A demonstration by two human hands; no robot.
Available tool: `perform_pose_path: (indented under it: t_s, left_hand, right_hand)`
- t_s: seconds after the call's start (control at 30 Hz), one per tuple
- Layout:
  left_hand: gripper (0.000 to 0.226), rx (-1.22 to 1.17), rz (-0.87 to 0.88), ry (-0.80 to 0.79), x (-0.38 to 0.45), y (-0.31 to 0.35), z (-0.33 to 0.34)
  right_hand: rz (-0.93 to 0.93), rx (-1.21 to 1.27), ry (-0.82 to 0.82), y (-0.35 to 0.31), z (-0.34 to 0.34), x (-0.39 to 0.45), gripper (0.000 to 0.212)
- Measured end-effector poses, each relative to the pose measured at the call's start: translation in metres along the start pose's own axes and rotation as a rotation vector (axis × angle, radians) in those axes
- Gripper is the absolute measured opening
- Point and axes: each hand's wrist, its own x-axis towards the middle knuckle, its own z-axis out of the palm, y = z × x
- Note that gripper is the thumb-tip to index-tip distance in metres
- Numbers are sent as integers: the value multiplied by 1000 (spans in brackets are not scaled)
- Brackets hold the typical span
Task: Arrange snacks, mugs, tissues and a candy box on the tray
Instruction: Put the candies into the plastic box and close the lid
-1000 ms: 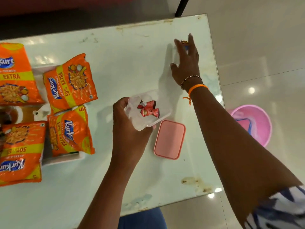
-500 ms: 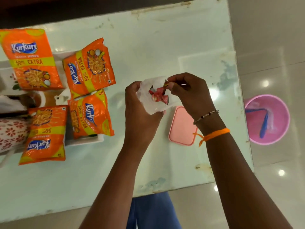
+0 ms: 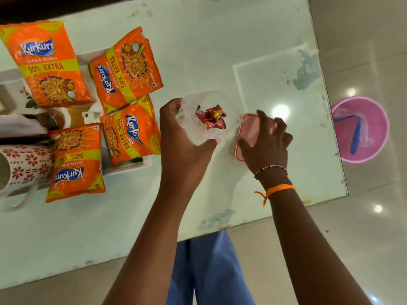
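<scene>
My left hand holds a clear plastic candy box tilted above the glass table, with red wrapped candies inside. My right hand lies over the pink lid on the table just right of the box. Its thumb is at the lid's near-left edge and its fingers curl over the far side. Several orange Kurkure snack packets lie on the white tray at the left. A white mug with red flowers lies at the tray's left end.
The table's right edge and front edge are close to my hands. A pink basin holding a blue object sits on the tiled floor to the right. White tissue-like material sits on the tray's left part.
My right hand came back from the table's far right with a candy, put it in the box, then dropped onto the pink lid. The view shifted closer.
</scene>
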Motion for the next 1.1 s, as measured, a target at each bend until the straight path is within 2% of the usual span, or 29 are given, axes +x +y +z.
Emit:
perform_pose_path:
  t_s: [0.1,0.2,0.33,0.47,0.6,0.7,0.73,0.83,0.87,1.03,1.1]
  left_hand:
    - [78,20,10,-13,-4,0,-8]
    - [78,-8,-3,-47,-7,3,-15]
    - [78,-44,-15,-100,-14,5,-24]
    - [76,-105,-38,-111,-21,4,-29]
    - [77,-165,-79,-131,-24,3,-32]
    - [78,-209,-120,-182,-25,2,-34]
    - [79,-228,-131,-204,-25,3,-34]
    - [82,-263,-145,-273,-24,5,-37]
    - [80,-275,-145,-298,-22,6,-37]
    - [73,-271,-141,-411,-17,9,-35]
    - [77,-272,-147,-427,-16,11,-35]
  right_hand:
    - [-25,-114,48,-8,14,-8,75]
    - [-39,4,58,-11,14,-9,71]
    - [-33,414,45,-4,-3,-7,69]
    - [171,913,139,12,-26,-12,56]
    - [190,1541,33,22,-34,-17,31]
    - [140,1805,-64,18,-34,-22,7]
    - [114,1824,-129,14,-35,-25,16]
    - [-6,1712,-313,3,-34,-33,74]
    - [-50,1661,-339,1,-33,-36,84]
    - [-233,1451,-499,-3,-37,-45,95]
    - [-271,1390,-554,-1,-40,-43,87]
